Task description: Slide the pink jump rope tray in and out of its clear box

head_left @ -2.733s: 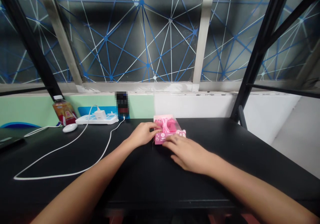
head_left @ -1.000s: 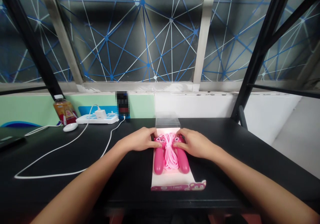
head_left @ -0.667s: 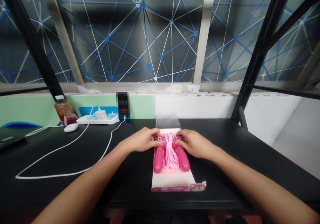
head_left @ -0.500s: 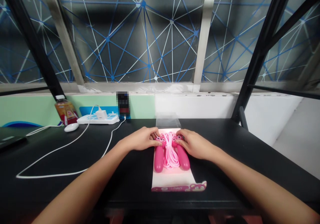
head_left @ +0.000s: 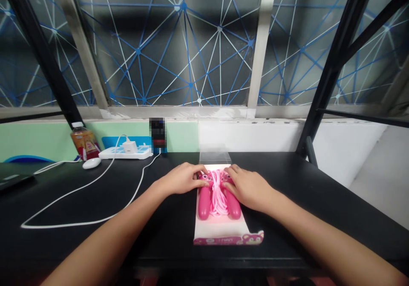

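Observation:
A pink jump rope (head_left: pixel 220 198) lies bundled on a white and pink card tray (head_left: pixel 220 228) in front of me. Its two dark pink handles rest on either side of the coiled cord. With thumb and fingers, my left hand (head_left: pixel 184 178) grips the upper end of the left handle (head_left: pixel 204 203). My right hand (head_left: pixel 251 186) is closed over the upper end of the right handle (head_left: pixel 234 205), hiding part of it. Behind the tray stands a clear plastic cover (head_left: pixel 215 156).
On the left of the black desk (head_left: pixel 159 239) are a white power strip (head_left: pixel 140 151), a bottle (head_left: pixel 84 141), a white mouse (head_left: pixel 91 163) and a long white cable (head_left: pixel 60 225). A blurred-out device (head_left: pixel 158 134) leans near the wall. Black metal posts (head_left: pixel 315 98) flank the desk.
The lower ends of both handles have turned slightly inward, so they lie more parallel along the cord. My right hand has shifted a little left and covers more of its handle.

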A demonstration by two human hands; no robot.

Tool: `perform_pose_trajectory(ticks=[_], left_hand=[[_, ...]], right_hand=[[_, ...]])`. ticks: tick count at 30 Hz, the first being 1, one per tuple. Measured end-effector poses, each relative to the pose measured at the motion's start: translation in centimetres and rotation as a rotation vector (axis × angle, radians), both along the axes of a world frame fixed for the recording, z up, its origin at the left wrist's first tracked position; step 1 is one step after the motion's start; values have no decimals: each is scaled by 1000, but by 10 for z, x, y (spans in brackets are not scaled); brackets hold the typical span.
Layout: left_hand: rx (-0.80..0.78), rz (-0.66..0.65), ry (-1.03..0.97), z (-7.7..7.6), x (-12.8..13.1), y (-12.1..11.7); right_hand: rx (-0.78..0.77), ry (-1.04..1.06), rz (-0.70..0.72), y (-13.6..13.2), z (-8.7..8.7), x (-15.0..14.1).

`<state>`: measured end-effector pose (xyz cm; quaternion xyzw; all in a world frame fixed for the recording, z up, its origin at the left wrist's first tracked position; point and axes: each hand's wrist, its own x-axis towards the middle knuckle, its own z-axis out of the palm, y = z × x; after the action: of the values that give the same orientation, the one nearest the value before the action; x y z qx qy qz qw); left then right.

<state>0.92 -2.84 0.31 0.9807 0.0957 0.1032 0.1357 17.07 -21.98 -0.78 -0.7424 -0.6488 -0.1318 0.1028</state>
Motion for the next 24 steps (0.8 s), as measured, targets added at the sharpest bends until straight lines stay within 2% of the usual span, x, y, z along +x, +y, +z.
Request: perform_pose_trajectory(ticks=[3,6,8,12,16,20,24], left_hand=[[148,-3,0,0,1,-2],[243,-2,-11,1,2,-5],[263,15,-17,3,3,-6],[205,-24,-90,4,9,-6],[111,-1,-213,-5,20,7],[-9,55,-110,-19,27,27],[-76,32,-106,-19,28,32]], right_hand=[[51,-116,72,-8,9,-13],[-23,-150,327,-11,7,-24],[-80,-180,438,-11,2,-28],[-67,-215,448,-8,-7,-24],[-43,-234,457,-8,-7,-18],[-55,-258,508,-8,-6,-17],[-54,-212,571,-11,-4,-17]])
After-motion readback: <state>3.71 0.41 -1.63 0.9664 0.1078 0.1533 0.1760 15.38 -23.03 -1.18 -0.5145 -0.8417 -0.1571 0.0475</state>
